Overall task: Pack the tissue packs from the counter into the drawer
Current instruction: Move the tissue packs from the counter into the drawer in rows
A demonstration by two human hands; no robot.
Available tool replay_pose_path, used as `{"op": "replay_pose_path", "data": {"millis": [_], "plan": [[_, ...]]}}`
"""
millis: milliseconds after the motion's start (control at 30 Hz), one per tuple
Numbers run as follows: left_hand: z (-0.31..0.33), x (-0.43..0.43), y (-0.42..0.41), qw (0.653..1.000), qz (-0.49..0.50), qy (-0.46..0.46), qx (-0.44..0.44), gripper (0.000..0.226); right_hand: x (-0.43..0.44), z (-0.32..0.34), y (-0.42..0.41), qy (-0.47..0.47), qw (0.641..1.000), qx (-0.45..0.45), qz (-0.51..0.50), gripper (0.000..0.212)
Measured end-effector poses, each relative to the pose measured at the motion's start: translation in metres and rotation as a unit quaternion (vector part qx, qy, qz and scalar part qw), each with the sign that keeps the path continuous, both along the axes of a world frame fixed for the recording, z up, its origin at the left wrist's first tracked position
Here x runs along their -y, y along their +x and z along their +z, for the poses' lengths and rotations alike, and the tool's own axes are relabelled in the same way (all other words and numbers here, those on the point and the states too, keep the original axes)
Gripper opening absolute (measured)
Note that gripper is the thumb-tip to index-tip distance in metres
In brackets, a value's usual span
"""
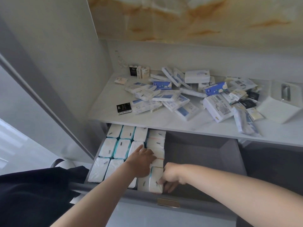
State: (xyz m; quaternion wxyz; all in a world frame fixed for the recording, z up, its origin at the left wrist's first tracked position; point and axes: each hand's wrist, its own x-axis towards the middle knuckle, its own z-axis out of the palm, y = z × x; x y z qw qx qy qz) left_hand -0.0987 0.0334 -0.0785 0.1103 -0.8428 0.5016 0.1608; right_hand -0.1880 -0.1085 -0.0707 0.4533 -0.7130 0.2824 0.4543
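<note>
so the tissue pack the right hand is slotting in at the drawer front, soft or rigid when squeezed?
Probably soft: the tissue pack has a crinkled film wrap and rounded edges under the right hand. Likely light, since fingertips alone hold it. The film may be slightly slick. The left hand rests on neighbouring packs in the drawer.

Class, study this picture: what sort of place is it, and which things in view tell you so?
Probably a home storage nook or built-in cabinet: a white counter set in a recess, a pull-out grey drawer beneath it, and a marble-patterned wall panel behind.
</note>
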Motion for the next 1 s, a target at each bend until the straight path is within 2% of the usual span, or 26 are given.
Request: {"op": "replay_pose_path", "data": {"millis": [100,267,300,333,400,433,467,567,733,833,933,1000], "plan": [[-0.002,-0.001,0.002,1.000,0.003,-0.016,-0.018,0.070,-0.004,-0.013,-0.002,-0.015,1.000,0.015,-0.011,0.030],[-0.012,-0.007,-0.003,0.998,-0.041,0.025,0.035,0.104,-0.014,-0.027,-0.009,-0.103,0.993,0.063,0.000,0.029],[-0.015,-0.007,-0.004,0.998,-0.042,0.026,0.044,0.106,-0.013,-0.027,-0.009,-0.133,0.988,0.081,0.022,0.037],[-0.017,-0.006,-0.004,0.998,-0.038,0.024,0.047,0.108,-0.010,-0.026,-0.008,-0.162,0.980,0.103,0.047,0.056],[-0.018,-0.005,-0.004,0.998,-0.032,0.016,0.050,0.111,-0.004,-0.025,-0.005,-0.209,0.966,0.129,0.076,0.113],[-0.019,-0.005,-0.003,0.998,-0.031,0.013,0.050,0.112,-0.003,-0.023,-0.004,-0.230,0.959,0.140,0.090,0.129],[-0.020,-0.004,-0.003,0.998,-0.030,0.007,0.050,0.112,-0.002,-0.022,-0.004,-0.256,0.947,0.159,0.115,0.137],[-0.021,-0.004,-0.002,0.999,-0.027,0.002,0.045,0.115,-0.002,-0.024,-0.002,-0.310,0.897,0.226,0.220,0.133],[-0.016,0.001,0.001,1.000,-0.019,0.003,0.020,0.117,0.000,-0.031,0.003,-0.316,0.881,0.223,0.274,0.127],[-0.005,0.006,0.007,1.000,-0.006,0.002,0.004,0.099,0.006,-0.024,0.007,-0.312,0.873,0.226,0.298,0.121],[0.016,0.019,0.013,0.999,0.022,-0.035,-0.001,0.070,0.025,-0.008,0.012,-0.275,0.888,0.236,0.282,0.103],[0.033,0.033,0.017,0.997,0.048,-0.068,-0.010,0.059,0.043,0.007,0.013,-0.261,0.893,0.263,0.255,0.088]]}}
